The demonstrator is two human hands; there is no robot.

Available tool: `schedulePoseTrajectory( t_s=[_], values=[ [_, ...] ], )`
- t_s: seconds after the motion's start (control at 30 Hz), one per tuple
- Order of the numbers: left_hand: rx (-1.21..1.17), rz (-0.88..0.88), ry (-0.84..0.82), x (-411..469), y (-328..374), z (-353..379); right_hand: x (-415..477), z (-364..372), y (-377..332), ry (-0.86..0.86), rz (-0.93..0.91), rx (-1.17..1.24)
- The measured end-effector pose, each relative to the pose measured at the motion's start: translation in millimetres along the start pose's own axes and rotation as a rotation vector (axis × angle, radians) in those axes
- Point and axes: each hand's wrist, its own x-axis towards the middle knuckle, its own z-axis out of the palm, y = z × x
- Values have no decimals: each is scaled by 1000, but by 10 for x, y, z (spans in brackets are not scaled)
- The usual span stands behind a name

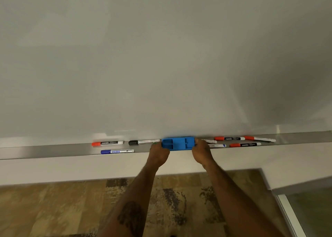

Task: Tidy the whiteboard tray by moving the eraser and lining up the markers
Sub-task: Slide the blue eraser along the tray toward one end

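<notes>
"camlin" is showing in white on the black label of three red-capped markers: left one (107, 143); upper right one (229, 138); lower right one (245, 144); other print is blurring out.

On the tray (53, 151), the blue eraser (178, 143) is hemmed in by a black-capped marker (143, 142) just left and two partly hidden markers (213, 143) just right. Bare tray lies open beyond the red-capped marker (107, 143) and blue-capped marker (117, 151) at far left.
</notes>
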Motion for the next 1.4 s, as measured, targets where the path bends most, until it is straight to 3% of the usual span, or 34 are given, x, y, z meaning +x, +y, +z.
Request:
schedulePoseTrajectory(
  t_s=[0.37,0.57,1.13,1.4],
  values=[
    [-45,70,23,-90,22,-94,-103,56,-39,36,3,114],
    [-93,163,104,-338,-142,-491,-401,262,-214,27,-23,281],
    [-55,-17,449,-1029,-1517,-3220,-1460,2273,-2066,-365,-241,383],
    [-16,-89,467,-748,-2195,-4424,-1567,3391,-2878,-492,-246,376]
  ],
)
